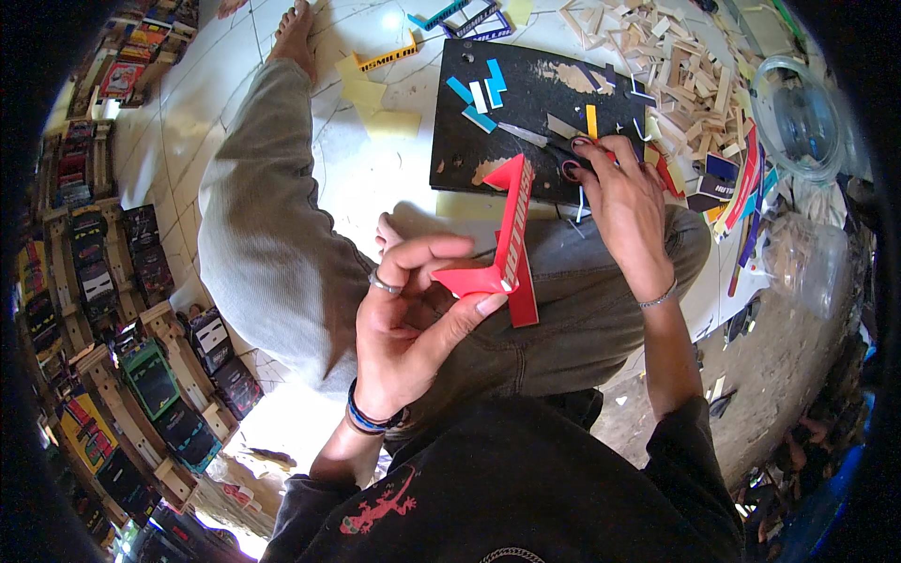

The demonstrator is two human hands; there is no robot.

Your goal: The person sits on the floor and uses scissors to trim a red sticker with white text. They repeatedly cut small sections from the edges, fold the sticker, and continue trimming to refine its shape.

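Between the thumb and fingers of my left hand is a red folded strip with white lettering, bent at both ends into a bracket shape. Behind it, another red strip lies on my trouser leg. My right hand has its fingers curled at the handles of a pair of scissors, whose blades point left over a black board. Small blue strips, a white strip and a yellow strip lie on that board.
A heap of small wooden pieces spreads at the far right, near a clear plastic tub. Lettered yellow and blue strips lie beyond the board. Wooden racks of dark packets line the left side.
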